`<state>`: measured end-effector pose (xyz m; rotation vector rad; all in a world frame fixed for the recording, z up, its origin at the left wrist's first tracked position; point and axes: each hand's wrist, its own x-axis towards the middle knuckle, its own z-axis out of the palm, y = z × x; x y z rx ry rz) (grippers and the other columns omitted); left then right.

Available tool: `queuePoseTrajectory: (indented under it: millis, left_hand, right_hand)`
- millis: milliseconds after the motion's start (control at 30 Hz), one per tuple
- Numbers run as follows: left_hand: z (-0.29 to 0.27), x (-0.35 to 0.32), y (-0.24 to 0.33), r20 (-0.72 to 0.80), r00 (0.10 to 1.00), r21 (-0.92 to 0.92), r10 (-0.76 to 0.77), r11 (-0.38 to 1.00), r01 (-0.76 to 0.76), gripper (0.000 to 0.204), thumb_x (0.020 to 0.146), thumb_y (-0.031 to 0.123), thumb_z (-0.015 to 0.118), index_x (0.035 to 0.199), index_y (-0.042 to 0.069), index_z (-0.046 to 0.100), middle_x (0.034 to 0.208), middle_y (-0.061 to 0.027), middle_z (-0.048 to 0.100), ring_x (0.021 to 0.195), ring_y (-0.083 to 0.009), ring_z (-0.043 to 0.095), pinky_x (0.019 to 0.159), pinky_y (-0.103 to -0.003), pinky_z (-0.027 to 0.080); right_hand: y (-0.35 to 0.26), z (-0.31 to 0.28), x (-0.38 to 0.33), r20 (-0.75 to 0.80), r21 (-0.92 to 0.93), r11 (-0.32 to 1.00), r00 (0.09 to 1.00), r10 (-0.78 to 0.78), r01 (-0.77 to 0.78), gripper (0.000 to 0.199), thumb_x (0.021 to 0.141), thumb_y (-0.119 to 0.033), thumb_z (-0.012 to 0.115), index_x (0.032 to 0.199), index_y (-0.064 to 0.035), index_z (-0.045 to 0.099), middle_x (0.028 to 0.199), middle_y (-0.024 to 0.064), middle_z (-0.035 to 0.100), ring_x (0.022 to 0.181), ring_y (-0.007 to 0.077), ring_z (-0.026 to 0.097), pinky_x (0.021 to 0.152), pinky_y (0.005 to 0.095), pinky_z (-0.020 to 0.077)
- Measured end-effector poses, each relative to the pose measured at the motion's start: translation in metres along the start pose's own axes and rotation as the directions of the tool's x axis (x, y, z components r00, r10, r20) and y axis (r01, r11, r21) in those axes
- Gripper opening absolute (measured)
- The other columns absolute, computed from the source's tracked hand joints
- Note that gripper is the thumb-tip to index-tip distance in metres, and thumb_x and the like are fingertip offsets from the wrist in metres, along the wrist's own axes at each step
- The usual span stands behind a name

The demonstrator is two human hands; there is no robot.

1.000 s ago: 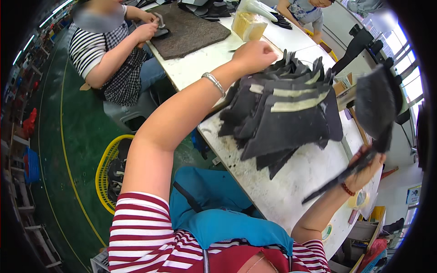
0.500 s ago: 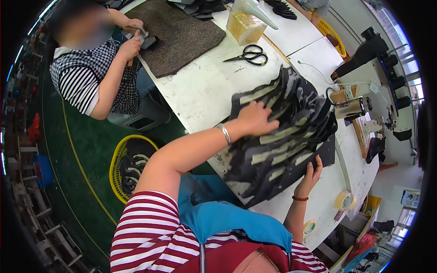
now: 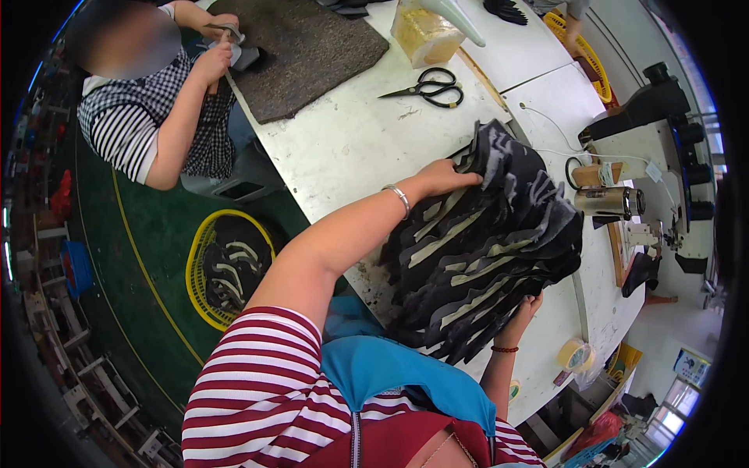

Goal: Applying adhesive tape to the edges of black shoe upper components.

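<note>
A fanned stack of black, flexible cut pieces [image 3: 484,257], many with pale strips along them and some with grey undersides, lies on the white worktable [image 3: 343,148]. My left hand [image 3: 446,178] is closed on the stack's far left edge, thumb on top and fingers partly hidden behind the layers. At the near right edge, my right hand [image 3: 529,312] grips the pieces, with some fingers covered by them. Beyond the stack lie black-handled scissors [image 3: 429,87], apart from both hands.
A co-worker handles a grey piece by a brown mat [image 3: 304,51]. A glue container [image 3: 425,35] stands at the back. On the right are a sewing machine [image 3: 651,156], a steel flask [image 3: 605,201] and a tape roll [image 3: 575,355]. A yellow basket [image 3: 191,269] sits on the floor.
My left hand has moved from the top of the stack to its far edge and taken hold. The stack has shifted and fanned differently; my right hand is now lower, partly under its edge.
</note>
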<state>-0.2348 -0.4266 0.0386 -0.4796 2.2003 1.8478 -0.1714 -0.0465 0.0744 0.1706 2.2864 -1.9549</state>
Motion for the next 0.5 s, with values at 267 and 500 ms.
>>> queuePoseTrajectory:
  millis: [267,500]
  left_hand:
    - [0.043,-0.034,-0.002,0.003,0.997,0.232,-0.082,0.969,0.079,0.091,0.07,0.061,0.078,0.132,-0.003,0.064,0.14,-0.0222,0.057,0.13,-0.0368,0.054,0.111,-0.04,0.042]
    - [0.071,-0.032,-0.026,-0.077,0.995,-0.25,-0.062,0.967,0.041,0.109,0.066,0.059,0.081,0.144,-0.009,0.046,0.143,-0.0298,0.049,0.132,-0.041,0.05,0.113,-0.04,0.041]
  right_hand:
    - [0.032,-0.002,0.013,0.165,0.326,0.898,0.953,0.254,-0.295,0.068,0.107,-0.058,0.036,0.158,-0.0122,0.034,0.155,0.0055,0.045,0.14,0.0268,0.046,0.117,0.0423,0.038]
    - [0.041,-0.111,-0.011,0.343,0.143,0.968,0.928,0.148,-0.207,0.067,0.107,-0.056,0.039,0.153,-0.0066,0.041,0.147,0.0091,0.053,0.134,0.0265,0.052,0.116,0.0428,0.0394]
